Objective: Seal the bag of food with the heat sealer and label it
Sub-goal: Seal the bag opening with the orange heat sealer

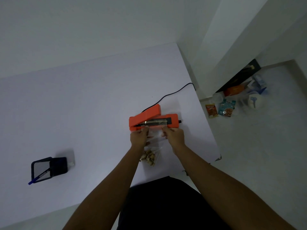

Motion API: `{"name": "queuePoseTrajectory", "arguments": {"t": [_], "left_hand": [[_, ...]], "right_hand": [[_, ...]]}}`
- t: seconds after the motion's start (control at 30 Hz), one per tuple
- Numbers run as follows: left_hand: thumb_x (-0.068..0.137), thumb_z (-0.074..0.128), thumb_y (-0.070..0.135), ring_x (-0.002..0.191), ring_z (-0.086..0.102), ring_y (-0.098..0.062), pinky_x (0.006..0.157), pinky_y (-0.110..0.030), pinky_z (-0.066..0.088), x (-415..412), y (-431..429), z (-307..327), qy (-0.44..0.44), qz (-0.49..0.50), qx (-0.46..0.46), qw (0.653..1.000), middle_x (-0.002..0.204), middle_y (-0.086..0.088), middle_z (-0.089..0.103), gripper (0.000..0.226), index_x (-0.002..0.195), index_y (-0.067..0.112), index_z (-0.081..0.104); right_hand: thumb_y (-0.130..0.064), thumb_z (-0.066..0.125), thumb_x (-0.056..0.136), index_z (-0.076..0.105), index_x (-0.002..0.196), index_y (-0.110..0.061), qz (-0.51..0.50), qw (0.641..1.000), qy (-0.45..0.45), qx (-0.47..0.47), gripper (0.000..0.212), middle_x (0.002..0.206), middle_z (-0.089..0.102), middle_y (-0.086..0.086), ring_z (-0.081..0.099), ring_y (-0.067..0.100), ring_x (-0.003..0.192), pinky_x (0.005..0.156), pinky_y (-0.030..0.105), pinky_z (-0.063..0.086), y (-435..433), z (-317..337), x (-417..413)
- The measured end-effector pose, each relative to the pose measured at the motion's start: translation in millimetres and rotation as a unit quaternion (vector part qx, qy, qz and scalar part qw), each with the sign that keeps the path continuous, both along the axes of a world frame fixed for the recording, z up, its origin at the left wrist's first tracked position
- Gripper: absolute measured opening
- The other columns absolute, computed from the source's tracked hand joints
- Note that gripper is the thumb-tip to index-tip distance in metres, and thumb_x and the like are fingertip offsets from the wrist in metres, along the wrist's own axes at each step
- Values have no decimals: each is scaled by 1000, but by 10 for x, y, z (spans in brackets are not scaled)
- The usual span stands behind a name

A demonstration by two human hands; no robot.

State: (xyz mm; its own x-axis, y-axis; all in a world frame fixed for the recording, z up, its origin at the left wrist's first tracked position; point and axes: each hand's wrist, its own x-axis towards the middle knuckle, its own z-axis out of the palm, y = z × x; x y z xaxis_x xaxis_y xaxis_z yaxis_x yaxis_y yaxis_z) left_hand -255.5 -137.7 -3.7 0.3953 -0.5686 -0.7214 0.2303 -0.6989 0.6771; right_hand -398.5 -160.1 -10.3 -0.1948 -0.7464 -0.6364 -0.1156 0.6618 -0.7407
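- Left hand (139,136): fingers curled, pinching the left upper edge of the clear bag (153,143). Pull gently outward to flatten the film and leave no crease.
- Bag mouth laid across the sealing strip of the orange heat sealer (149,120), body trailing back over the white table (83,113), food pieces (148,158) bunched at the near end. Best kept there, well clear of the strip.
- Sealer arm raised, not yet pressed down. Square the mouth to the strip before closing, probably freeing one hand for the arm, with tension kept by the other.
- Right hand (174,136): pinching the right upper edge likewise. Hold level with the left, fingertips off the heating strip.
- Hard to make out, far left: dark pen holder (49,169) with a blue pen (35,179) leaning out, and a pale thing behind it, possibly labels, too blurred to tell.
- Clear film nearly invisible against the table, so the exact lie of the mouth over the strip is uncertain.
- Fingertips of both hands partly hidden behind knuckles.
- Black cord (174,92) running off the table's far right edge, plug out of sight. Powered or not: cannot tell.
- On the floor at right: packets (219,109) and other clutter, dim and blurred.
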Motion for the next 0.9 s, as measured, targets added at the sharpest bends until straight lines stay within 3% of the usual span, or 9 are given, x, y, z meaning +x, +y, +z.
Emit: {"name": "queuePoseTrajectory", "arguments": {"t": [0.47, 0.67, 0.9], "left_hand": [[92, 60, 27, 84, 70, -28, 65, -39, 60, -14, -30, 11, -16, -2, 9, 1000, 91, -11, 71, 13, 86, 16, 63], [92, 60, 26, 81, 70, -26, 69, -42, 60, -30, -28, 16, -2, 14, 20, 1000, 88, -10, 71, 15, 83, 15, 63], [93, 60, 25, 79, 70, -23, 66, -38, 60, -34, -29, 26, 2, 18, 20, 1000, 87, -8, 70, 13, 86, 14, 62]], "right_hand": [[-23, 72, 84, 73, 72, -12, -11, 1000, -12, 7, 16, 72, 73, 12, 68, 19, 65, 73, 35, 57, 0, 9, 7], [-20, 71, 84, 74, 72, -11, -3, 1000, -5, 6, 15, 71, 73, 12, 67, 19, 65, 73, 37, 57, 5, 2, -4], [-18, 70, 85, 73, 72, -12, -2, 1000, -2, 4, 15, 70, 73, 11, 66, 17, 61, 67, 30, 56, -3, 22, -12]]}}
